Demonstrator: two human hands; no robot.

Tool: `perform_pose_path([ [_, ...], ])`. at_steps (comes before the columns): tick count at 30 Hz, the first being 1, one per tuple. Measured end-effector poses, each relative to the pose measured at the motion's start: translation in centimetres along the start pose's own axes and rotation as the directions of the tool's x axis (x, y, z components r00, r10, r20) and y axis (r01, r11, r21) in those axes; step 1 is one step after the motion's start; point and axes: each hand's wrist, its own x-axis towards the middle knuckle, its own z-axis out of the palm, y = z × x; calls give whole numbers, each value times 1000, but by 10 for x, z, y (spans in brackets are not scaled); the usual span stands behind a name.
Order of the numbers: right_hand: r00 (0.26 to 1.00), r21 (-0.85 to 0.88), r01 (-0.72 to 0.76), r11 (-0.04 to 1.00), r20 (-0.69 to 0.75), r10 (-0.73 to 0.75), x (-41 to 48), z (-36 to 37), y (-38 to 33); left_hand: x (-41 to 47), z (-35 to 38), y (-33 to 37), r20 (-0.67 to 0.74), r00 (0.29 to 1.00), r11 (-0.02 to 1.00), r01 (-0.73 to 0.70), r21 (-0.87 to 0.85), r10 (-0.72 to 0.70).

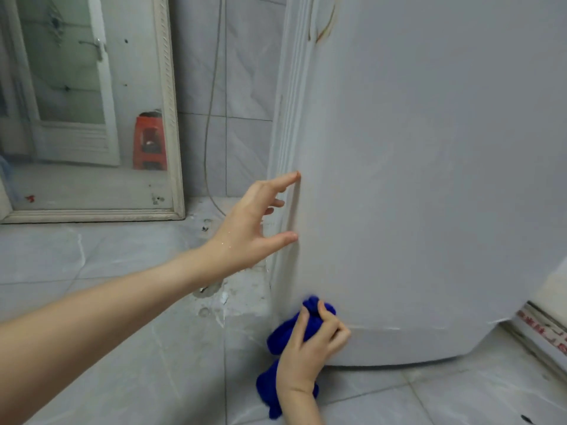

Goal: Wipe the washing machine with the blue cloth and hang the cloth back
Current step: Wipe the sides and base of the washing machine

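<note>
The white washing machine (429,179) fills the right half of the view, its side panel facing me. My right hand (310,348) grips a bunched blue cloth (282,335) and holds it against the machine's lower left corner, near the floor. Part of the cloth hangs down below my wrist. My left hand (254,225) is spread, with fingertip and thumb touching the ribbed left edge of the machine at mid height.
A framed mirror (171,118) leans on the tiled wall at left, reflecting a door and a red stool. A thin cable (211,118) hangs down the wall beside the machine. Grey floor tiles (122,302) show stains.
</note>
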Motion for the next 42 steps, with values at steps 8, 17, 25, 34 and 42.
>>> perform_pose_path([
  [8, 840, 125, 253, 959, -520, -154, 205, -14, -135, 18, 3, 10, -90, 995, 999, -47, -17, 46],
  [17, 826, -49, 544, 838, -144, -545, 140, -1, -93, 19, 5, 17, -85, 996, 996, 23, -85, -30],
  [25, 857, 211, 22, 977, -508, 91, 210, -31, -101, 15, -13, 18, 95, 989, 989, 123, -77, -116],
  [34, 746, -22, 649, 761, -177, -641, 169, 6, -125, 15, -15, 22, 102, 975, 933, 219, -285, -198],
  [42, 902, 139, 370, 918, -291, -320, 167, 2, -144, 22, -25, 22, 57, 977, 978, 205, 47, -207],
])
